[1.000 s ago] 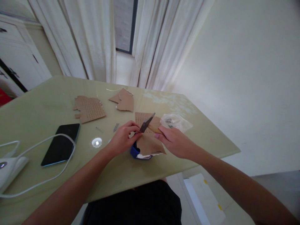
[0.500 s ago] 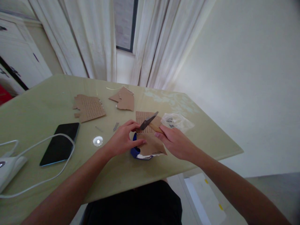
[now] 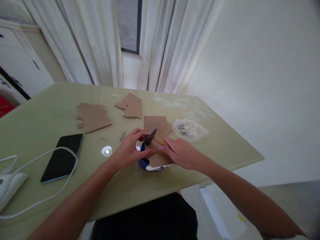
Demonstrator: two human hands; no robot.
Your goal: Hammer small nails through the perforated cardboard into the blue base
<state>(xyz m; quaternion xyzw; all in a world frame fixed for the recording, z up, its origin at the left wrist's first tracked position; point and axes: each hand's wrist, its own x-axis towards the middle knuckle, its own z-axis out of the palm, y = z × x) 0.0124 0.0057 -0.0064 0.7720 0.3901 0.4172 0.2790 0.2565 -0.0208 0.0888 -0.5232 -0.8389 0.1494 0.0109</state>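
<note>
My right hand (image 3: 181, 153) is closed around the wooden handle of a small hammer (image 3: 151, 136). The hammer's dark metal head is low over the brown cardboard piece (image 3: 160, 159), beside my left fingertips. My left hand (image 3: 132, 146) holds this cardboard steady, its thumb lying on top and its other fingers curled at the far side. Whether a nail is between those fingers is hidden. Under the cardboard shows a blue ring-shaped thing (image 3: 143, 161) with a torn white edge. Just beyond lies cardboard with rows of small holes (image 3: 151, 122).
A clear plastic bag (image 3: 191, 130) with small dark items lies to the right. Several nails (image 3: 122, 136) lie left of my hand. Farther back are a punched cardboard sheet (image 3: 95, 118) and torn cardboard (image 3: 133, 106). A phone (image 3: 62, 156) and white cable (image 3: 71, 178) occupy the left.
The hammer has come down and slightly left, its head now lower by my left fingers. My right hand moved with it; my left hand stayed nearly in place.
</note>
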